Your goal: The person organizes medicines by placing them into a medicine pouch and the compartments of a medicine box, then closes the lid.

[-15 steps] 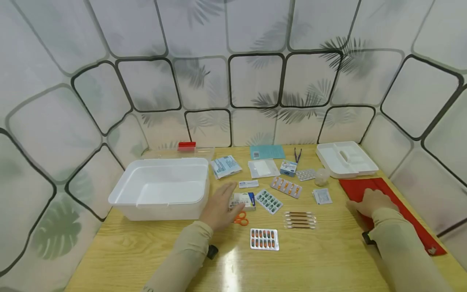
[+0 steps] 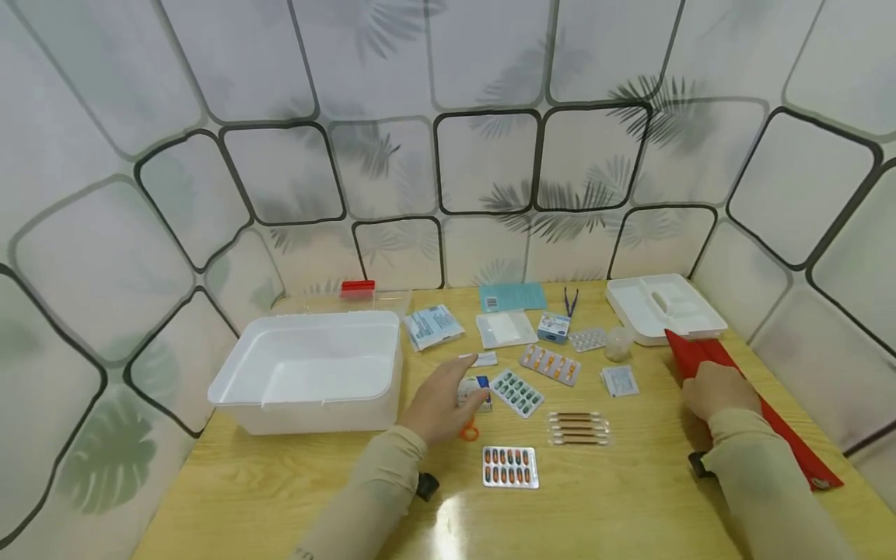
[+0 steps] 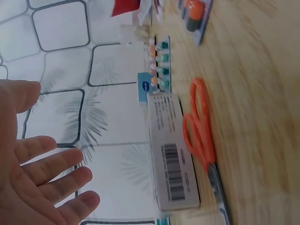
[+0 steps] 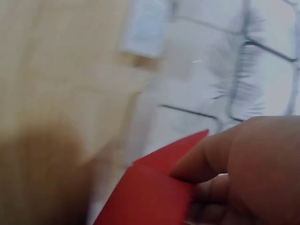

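Observation:
My right hand (image 2: 721, 394) pinches the near edge of a flat red cloth (image 2: 798, 443) at the table's right side. In the right wrist view, the red cloth (image 4: 145, 197) is folded at the fingers, with the thumb on top of it. My left hand (image 2: 439, 402) hovers over the table with its fingers spread and holds nothing. Below it lie orange-handled scissors (image 3: 201, 122) beside a small white box (image 3: 173, 159) with a barcode. In the head view the left hand partly hides both.
Left stands a white bin (image 2: 308, 416), its clear lid (image 2: 315, 302) behind. A white divided tray (image 2: 689, 311) sits back right. Between them lie blister packs (image 2: 516, 393), cotton swabs (image 2: 578, 428), a blue-white box (image 2: 554, 327), tweezers (image 2: 570, 302) and flat packets (image 2: 434, 325).
My right hand has taken hold of the red cloth, whose far corner has lifted and whose near edge has folded up. The left hand has shifted slightly right.

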Motion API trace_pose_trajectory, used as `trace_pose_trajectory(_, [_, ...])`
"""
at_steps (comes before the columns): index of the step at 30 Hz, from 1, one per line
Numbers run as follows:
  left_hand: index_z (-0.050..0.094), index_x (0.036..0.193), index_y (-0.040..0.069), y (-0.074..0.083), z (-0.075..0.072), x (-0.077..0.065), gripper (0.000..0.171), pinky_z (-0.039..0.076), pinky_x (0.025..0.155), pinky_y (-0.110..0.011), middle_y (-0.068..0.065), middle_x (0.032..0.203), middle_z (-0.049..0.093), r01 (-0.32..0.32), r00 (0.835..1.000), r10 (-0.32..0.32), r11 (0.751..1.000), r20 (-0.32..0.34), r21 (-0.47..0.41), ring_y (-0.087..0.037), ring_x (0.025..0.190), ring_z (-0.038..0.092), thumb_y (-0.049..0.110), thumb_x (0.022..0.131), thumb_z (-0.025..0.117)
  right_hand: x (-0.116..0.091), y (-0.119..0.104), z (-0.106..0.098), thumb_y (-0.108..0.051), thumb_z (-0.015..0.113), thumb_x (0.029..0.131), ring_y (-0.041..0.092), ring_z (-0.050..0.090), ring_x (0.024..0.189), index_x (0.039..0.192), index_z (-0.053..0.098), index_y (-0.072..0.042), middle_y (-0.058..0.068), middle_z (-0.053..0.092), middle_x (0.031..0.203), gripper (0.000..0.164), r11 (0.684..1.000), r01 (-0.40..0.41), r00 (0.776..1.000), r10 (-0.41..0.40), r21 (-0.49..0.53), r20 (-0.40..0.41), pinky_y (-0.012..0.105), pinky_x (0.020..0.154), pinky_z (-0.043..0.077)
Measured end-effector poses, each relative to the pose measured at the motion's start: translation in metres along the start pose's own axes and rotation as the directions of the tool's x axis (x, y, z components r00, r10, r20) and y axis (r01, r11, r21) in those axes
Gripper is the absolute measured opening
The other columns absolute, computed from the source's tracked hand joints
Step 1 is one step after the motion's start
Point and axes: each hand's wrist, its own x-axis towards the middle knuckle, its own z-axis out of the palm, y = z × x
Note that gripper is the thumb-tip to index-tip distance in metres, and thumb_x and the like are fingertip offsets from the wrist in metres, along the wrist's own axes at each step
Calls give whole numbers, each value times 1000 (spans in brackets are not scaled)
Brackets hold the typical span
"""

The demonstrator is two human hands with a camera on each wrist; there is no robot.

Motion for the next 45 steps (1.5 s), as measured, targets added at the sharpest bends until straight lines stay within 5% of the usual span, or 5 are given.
trace_pose_trajectory(5, [45, 142, 9, 10, 3, 9, 52, 42, 102, -39, -8, 135, 56, -51, 997, 40, 983, -65, -177, -20, 125, 52, 34, 98, 55, -19, -31, -13, -12, 49, 86, 35, 51, 56, 84, 55, 9, 26, 58, 74, 22, 992, 106, 935, -74, 73, -346, 48, 49, 44])
trace_pose_trajectory(11, [45, 141, 10, 28, 12, 19, 43, 48, 93, -36, -12, 130, 59, -29, 999, 10, 828, -37, -559, -22, 117, 57, 29, 102, 47, -50, -93, -27, -5, 52, 83, 31, 47, 49, 73, 54, 4, 21, 56, 65, 13, 948, 309, 710, -182, 69, -680, 45, 42, 38])
trace_pose_trajectory(20, [23, 151, 9, 51, 11, 20, 66, 48, 92, -50, -18, 149, 36, 174, 979, 73, 193, 191, -966, -40, 130, 42, 53, 102, 22, -89, -192, -28, -11, 49, 89, 22, 53, 59, 84, 59, 1, 13, 58, 75, 17, 747, 661, 338, -385, -75, -859, 40, 44, 46])
trace_pose_trajectory(28, [40, 141, 14, 50, -11, 20, 75, 53, 82, -41, -3, 125, 56, 89, 985, 165, -268, 46, -959, -21, 110, 55, 66, 96, 10, -91, -242, 10, -15, 56, 96, 23, 67, 81, 101, 69, -5, 9, 67, 95, 18, 567, 808, 265, -592, -159, -762, 39, 65, 58])
trace_pose_trajectory(45, [22, 135, 10, 53, -72, 9, 43, 41, 100, -36, -7, 133, 35, -33, 988, -157, -281, 12, -959, -23, 120, 38, 17, 93, 25, -76, -241, 15, -24, 72, 87, 18, 63, 99, 108, 72, -11, 3, 68, 107, 25, 466, 883, 327, -687, -49, -649, 37, 80, 55])
